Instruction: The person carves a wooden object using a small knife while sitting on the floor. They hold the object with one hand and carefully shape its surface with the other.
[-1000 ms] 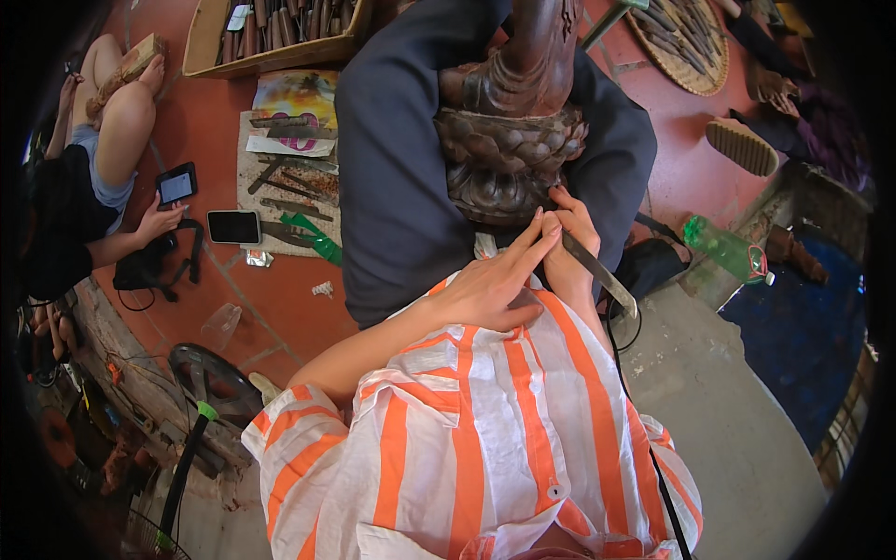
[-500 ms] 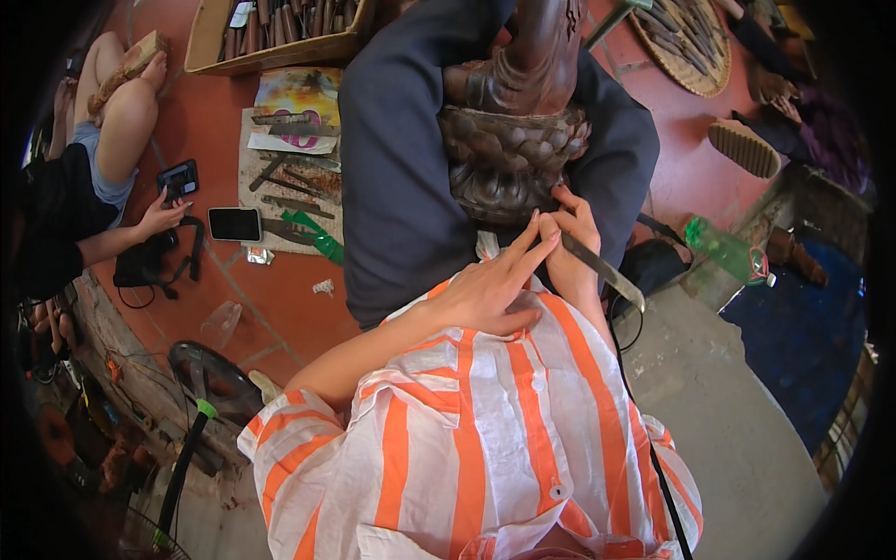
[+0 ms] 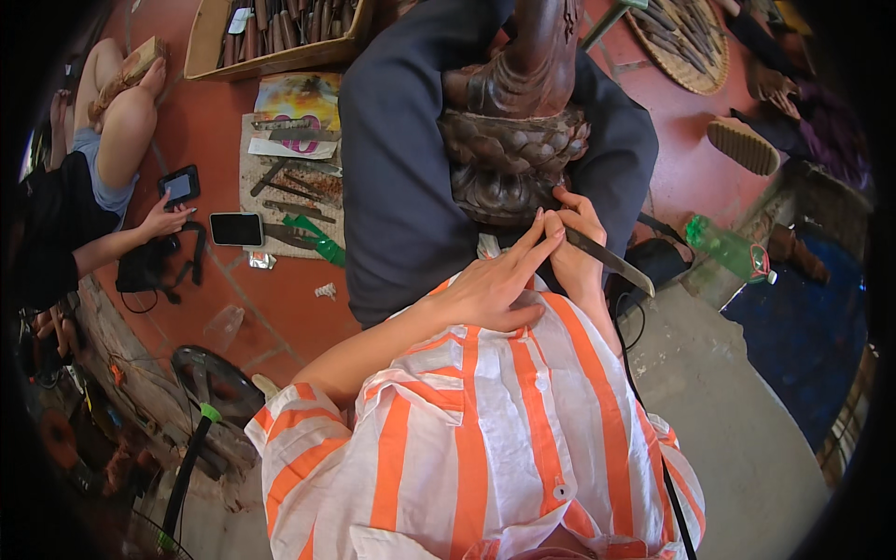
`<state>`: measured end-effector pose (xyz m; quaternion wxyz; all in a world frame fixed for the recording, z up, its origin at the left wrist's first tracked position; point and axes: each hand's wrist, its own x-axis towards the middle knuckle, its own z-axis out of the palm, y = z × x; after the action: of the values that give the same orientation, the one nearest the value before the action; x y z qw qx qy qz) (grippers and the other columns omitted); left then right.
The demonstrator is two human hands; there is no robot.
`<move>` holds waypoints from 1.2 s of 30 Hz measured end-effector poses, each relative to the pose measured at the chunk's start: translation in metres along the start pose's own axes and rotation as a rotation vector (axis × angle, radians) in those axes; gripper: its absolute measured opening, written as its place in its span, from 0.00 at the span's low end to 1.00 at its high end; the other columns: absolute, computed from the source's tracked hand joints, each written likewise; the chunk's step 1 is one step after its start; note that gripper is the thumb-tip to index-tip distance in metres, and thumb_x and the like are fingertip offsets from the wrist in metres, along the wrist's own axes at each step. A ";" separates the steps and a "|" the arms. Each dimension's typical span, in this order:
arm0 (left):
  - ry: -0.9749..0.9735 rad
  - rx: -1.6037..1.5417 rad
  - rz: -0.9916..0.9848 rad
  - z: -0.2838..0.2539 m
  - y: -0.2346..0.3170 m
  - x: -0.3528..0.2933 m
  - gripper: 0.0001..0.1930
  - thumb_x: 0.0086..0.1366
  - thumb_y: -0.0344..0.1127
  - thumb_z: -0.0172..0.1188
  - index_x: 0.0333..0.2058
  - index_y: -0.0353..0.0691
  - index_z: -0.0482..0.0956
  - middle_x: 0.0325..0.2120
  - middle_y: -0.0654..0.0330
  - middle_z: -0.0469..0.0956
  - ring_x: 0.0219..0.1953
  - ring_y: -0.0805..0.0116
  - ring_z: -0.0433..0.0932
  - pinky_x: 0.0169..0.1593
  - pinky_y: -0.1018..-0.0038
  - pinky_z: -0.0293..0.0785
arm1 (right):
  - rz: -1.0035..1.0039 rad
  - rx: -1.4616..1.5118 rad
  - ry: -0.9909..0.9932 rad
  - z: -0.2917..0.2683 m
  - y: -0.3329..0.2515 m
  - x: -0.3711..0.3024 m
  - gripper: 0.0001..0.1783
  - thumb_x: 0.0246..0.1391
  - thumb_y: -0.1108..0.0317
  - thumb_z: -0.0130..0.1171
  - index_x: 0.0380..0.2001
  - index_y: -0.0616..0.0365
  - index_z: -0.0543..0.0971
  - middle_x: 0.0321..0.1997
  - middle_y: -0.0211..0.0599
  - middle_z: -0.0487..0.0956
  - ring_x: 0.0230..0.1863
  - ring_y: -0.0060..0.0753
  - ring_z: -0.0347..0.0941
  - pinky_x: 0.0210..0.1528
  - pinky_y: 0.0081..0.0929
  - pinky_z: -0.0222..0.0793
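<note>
Between my legs, a dark carved wooden figure [image 3: 509, 149] with a petalled, lotus-like base leans toward me. My right hand [image 3: 577, 254] is closed around a narrow metal blade [image 3: 611, 261] at the lower edge of this base. The blade's slanted end sticks out to the right, while its other end is hidden under the fingers. Reaching across from the left, my left hand [image 3: 495, 285] has its fingers stretched out and its thumb apart. Its fingertips touch the right hand's fingers beside the blade.
Several metal blades [image 3: 294, 187] lie on a mat at left, near a phone [image 3: 237, 229] and green tape [image 3: 315, 238]. A box of tools [image 3: 280, 65] and a round basket [image 3: 719, 75] stand farther away. A green bottle [image 3: 719, 245] lies right. Other people sit on both sides.
The blade's free end has shifted slightly right and down in the view. Both hands keep nearly the same place and hold at the base.
</note>
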<state>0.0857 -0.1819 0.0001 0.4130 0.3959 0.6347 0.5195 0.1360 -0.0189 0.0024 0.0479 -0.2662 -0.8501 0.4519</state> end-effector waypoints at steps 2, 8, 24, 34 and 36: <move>0.043 0.033 0.043 0.001 -0.002 0.000 0.52 0.48 0.32 0.63 0.69 0.45 0.41 0.68 0.39 0.39 0.40 0.53 0.79 0.32 0.71 0.75 | 0.026 0.020 0.006 0.000 -0.003 -0.001 0.10 0.52 0.71 0.58 0.29 0.71 0.81 0.44 0.53 0.78 0.40 0.43 0.78 0.44 0.29 0.71; 0.051 0.017 0.026 0.002 0.005 0.008 0.50 0.50 0.34 0.62 0.69 0.46 0.42 0.68 0.40 0.41 0.38 0.55 0.79 0.33 0.71 0.75 | 0.054 0.083 0.014 -0.005 0.006 0.007 0.10 0.52 0.71 0.58 0.29 0.70 0.81 0.41 0.49 0.80 0.38 0.36 0.78 0.43 0.26 0.71; 0.012 0.063 0.012 -0.001 0.009 0.017 0.48 0.51 0.34 0.62 0.68 0.43 0.45 0.67 0.37 0.42 0.37 0.58 0.81 0.35 0.71 0.76 | 0.125 0.194 -0.126 -0.022 0.007 0.022 0.10 0.52 0.70 0.59 0.30 0.69 0.82 0.43 0.44 0.79 0.42 0.33 0.76 0.44 0.25 0.69; -0.025 0.078 0.058 0.007 0.010 0.014 0.50 0.53 0.33 0.62 0.69 0.42 0.39 0.65 0.28 0.35 0.47 0.52 0.78 0.39 0.69 0.78 | -0.125 0.106 -0.454 -0.049 0.015 0.054 0.09 0.49 0.70 0.61 0.29 0.67 0.82 0.51 0.50 0.76 0.47 0.38 0.73 0.49 0.30 0.67; -0.058 0.056 0.006 0.006 0.012 0.016 0.51 0.53 0.33 0.62 0.69 0.42 0.37 0.64 0.26 0.33 0.45 0.51 0.79 0.40 0.69 0.78 | -0.121 0.132 -0.521 -0.047 0.015 0.059 0.09 0.49 0.70 0.62 0.29 0.67 0.82 0.48 0.50 0.75 0.46 0.37 0.72 0.47 0.29 0.67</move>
<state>0.0864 -0.1636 0.0091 0.4182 0.4242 0.6356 0.4911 0.1066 0.0521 0.0084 -0.1283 -0.0857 -0.8167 0.5560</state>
